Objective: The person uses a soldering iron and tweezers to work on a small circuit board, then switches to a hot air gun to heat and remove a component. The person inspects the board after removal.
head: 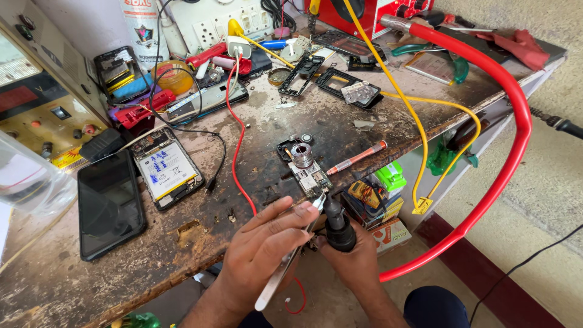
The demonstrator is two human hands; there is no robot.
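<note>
Head view: worn workbench point(340, 121) fills the frame, cluttered w/ phone parts. A thick red hose point(510, 121) loops off the right edge into a black hot-air handle point(337, 226), which the right hand point(355, 258) grips closed around the barrel, nozzle aimed at the small circuit board point(308, 176) lying near the front edge of the bench. Left of that lie an opened phone w/ battery showing point(165, 168) and a dark screen panel point(109, 203). The left hand point(267, 249) pinches metal tweezers point(290, 261), tips right at the board's near end beside the nozzle. A thin red wire point(238, 152) runs just left of the board. Risk as I judge it — heat held too long could lift neighbouring chips or scorch that wire; the board sits unclamped near the edge, so a tweezer nudge could shift it.
</note>
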